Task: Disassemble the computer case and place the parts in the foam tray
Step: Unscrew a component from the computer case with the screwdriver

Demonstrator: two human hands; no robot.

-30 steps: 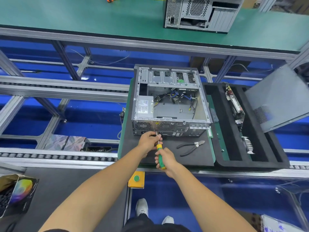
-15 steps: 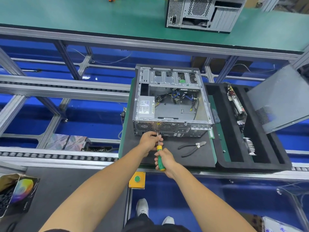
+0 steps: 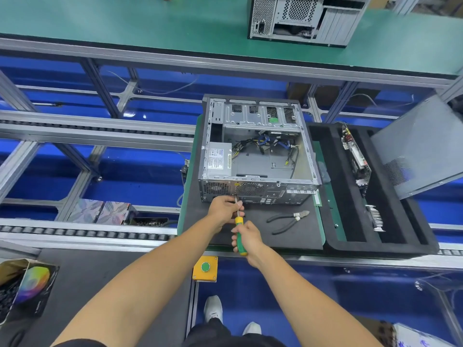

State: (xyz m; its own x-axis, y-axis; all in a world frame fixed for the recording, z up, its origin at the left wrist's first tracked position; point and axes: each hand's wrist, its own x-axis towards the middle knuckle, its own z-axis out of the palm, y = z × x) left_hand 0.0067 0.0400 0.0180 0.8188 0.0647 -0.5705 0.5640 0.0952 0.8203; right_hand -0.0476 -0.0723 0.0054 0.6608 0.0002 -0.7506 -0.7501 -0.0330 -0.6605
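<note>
Near face of open grey metal computer case was blocked by both hands: left hand at the rear panel, right hand gripping the yellow-green screwdriver. Black-handled pliers lay on the dark mat just right of them. Case top was open; cables cluttered its far interior. Black foam tray slots were part-filled by boards.

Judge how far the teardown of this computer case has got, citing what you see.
Done: side panel off, boards in the foam tray. In hand: right hand drives a screwdriver at the computer case rear, left hand steadying its shaft. Left: power supply and cables.
</note>
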